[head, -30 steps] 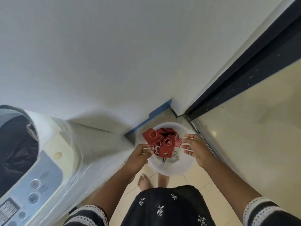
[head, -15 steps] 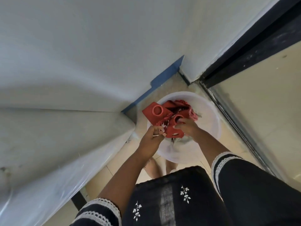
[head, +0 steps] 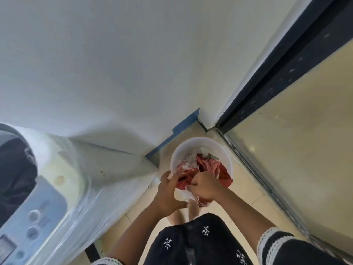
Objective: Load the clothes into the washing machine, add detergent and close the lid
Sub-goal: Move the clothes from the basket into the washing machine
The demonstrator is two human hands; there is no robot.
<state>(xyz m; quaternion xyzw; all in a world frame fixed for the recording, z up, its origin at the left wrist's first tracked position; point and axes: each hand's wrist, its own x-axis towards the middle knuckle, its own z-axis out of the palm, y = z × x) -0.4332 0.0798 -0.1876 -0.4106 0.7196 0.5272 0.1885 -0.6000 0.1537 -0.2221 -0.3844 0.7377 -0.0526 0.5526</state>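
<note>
A white plastic bucket (head: pixel 198 143) stands on the floor in the corner, with red and white patterned clothes (head: pixel 210 166) bunched inside. My right hand (head: pixel 205 186) is closed on a fold of the red cloth at the bucket's near rim. My left hand (head: pixel 169 190) has its fingers spread, gripping the red cloth at the bucket's left edge. The washing machine (head: pixel 63 188), wrapped in clear plastic, stands at the left; its lid is up and dark clothing (head: pixel 13 169) lies in the drum. No detergent is visible.
The machine's control panel (head: pixel 32 222) with round knobs faces me at lower left. A white wall rises behind. A dark door frame (head: pixel 282 77) and a glass panel run along the right. My feet stand on beige tiles just below the bucket.
The camera swung back up and left, bringing the washing machine into view again. Both hands have closed on the red cloth, and the folded red pieces with rings no longer show on top.
</note>
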